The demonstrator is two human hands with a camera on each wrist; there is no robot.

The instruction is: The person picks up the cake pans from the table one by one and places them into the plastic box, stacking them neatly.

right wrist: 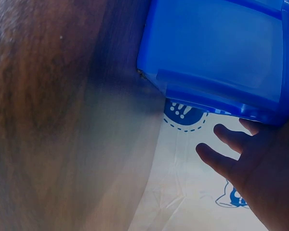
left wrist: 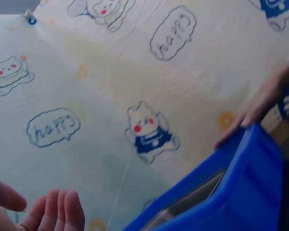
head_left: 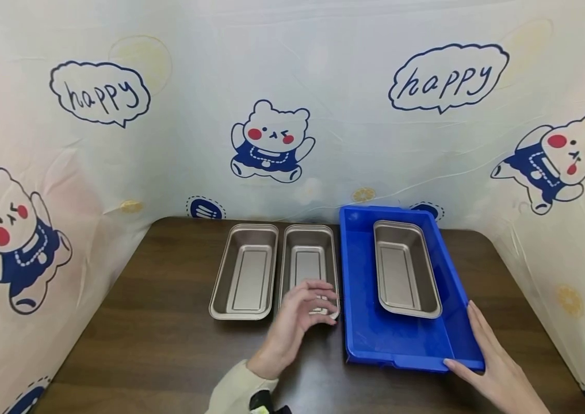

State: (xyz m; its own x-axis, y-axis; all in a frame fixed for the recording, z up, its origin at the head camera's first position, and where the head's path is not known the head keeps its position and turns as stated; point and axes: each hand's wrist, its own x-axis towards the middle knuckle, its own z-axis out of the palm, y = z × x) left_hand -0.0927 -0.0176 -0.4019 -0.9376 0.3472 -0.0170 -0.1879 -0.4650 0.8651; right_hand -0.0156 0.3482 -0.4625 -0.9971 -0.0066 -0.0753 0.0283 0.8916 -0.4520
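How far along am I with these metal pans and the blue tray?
Done: one pan sits in the blue tray. In hand: your right hand touches the tray's near right corner; your left hand is by the near end of the middle pan, holding nothing. Left, probably: that pan and the leftmost pan, both on the table, if all three belong inside.

Printed backdrop cloth (head_left: 349, 161): "happy", dark blue, hand-lettered, lower case, in a left speech bubble (head_left: 100, 93) and a right speech bubble (head_left: 449, 77). Left wrist view: same word legible in two bubbles on the cloth. Blue round badge (head_left: 206, 208), low on cloth: white marks partly cut off, unreadable.
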